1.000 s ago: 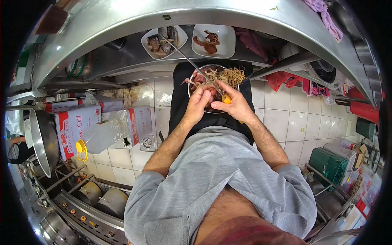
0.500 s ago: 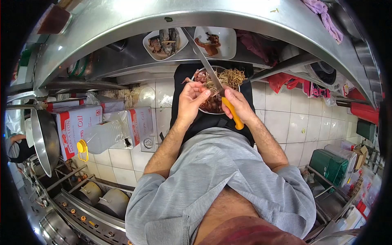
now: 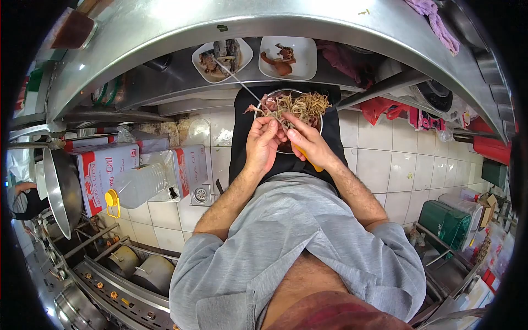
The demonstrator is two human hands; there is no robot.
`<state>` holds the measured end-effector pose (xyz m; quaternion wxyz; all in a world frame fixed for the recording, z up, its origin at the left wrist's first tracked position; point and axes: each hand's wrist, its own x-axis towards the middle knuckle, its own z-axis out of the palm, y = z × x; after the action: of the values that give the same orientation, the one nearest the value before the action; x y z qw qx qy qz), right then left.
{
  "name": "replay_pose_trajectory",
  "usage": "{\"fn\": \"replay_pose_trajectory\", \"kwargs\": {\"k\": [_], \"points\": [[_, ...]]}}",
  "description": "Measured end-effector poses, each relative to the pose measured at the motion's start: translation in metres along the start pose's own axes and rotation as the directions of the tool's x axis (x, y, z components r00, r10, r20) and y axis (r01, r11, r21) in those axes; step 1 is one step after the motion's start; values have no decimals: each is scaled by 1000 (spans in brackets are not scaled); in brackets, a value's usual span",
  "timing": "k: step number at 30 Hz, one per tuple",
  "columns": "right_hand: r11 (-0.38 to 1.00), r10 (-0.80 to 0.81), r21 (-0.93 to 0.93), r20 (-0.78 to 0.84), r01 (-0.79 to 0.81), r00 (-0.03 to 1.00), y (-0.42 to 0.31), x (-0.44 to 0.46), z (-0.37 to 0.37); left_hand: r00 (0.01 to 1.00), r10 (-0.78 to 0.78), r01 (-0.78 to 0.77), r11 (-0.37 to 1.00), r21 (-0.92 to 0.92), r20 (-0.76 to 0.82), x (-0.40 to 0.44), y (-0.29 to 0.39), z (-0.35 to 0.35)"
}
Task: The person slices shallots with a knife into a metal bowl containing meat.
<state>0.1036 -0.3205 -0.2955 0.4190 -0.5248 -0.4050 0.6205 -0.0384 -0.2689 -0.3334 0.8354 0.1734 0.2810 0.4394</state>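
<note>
My right hand (image 3: 309,144) is closed round the yellow handle of a knife (image 3: 243,85), its long blade seen nearly edge-on and pointing up and left. Close against it, my left hand (image 3: 263,144) pinches something small that I cannot make out, near the blade. Both hands are over the near side of a round metal bowl (image 3: 323,125) on my lap. Inside it, a heap of thin, tangled, tan root-like strands (image 3: 311,104) lies at the right. Reddish, meat-like pieces (image 3: 269,102) lie at the left, some hanging over the rim.
Beyond the bowl, a white dish (image 3: 242,65) with fish pieces and another white dish (image 3: 303,70) with brown scraps stand on a steel shelf. A steel counter (image 3: 264,25) curves above. Oil boxes (image 3: 190,170) and a clear plastic jug (image 3: 144,186) stand left; a stove is lower left.
The knife has turned from broadside to nearly edge-on, its tip swinging left towards the fish dish. My right hand has come in close to my left hand.
</note>
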Motion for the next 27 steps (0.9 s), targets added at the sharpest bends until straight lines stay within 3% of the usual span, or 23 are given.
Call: {"fn": "replay_pose_trajectory", "kwargs": {"k": [2, 9, 12, 14, 15, 17, 20, 27], "points": [[992, 5, -129, -18, -8, 1000, -1, -1, 1, 1000, 27, -27, 999, 33, -11, -4, 2, 7], [981, -67, -185, -48, 57, 997, 5, 0, 4, 988, 152, -154, 985, 84, 32, -2, -7, -1], [997, -27, -79, -64, 22, 998, 6, -2, 6, 979, 200, -202, 968, 146, 29, 0, -11, -4], [995, 9, 100, -89, 0, 996, 7, -1, 8, 950, 305, -307, 860, 408, 72, -1, -13, -4], [995, 8, 101, -90, 1, 996, 8, 0, 8, 950, 305, -307, 860, 408, 73, -1, -16, -7], [977, 36, 213, -128, -8, 991, 8, 2, 6, 910, 299, -411, 730, 546, 286, -2, -24, -13], [987, 21, 162, -159, 5, 987, 10, 4, 1, 950, 199, -289, 852, 437, 241, -4, -17, 0], [993, 118, 6, -190, -119, 975, -5, 0, -9, 975, 186, -223, 840, 494, 124, -2, 7, -6]]}}
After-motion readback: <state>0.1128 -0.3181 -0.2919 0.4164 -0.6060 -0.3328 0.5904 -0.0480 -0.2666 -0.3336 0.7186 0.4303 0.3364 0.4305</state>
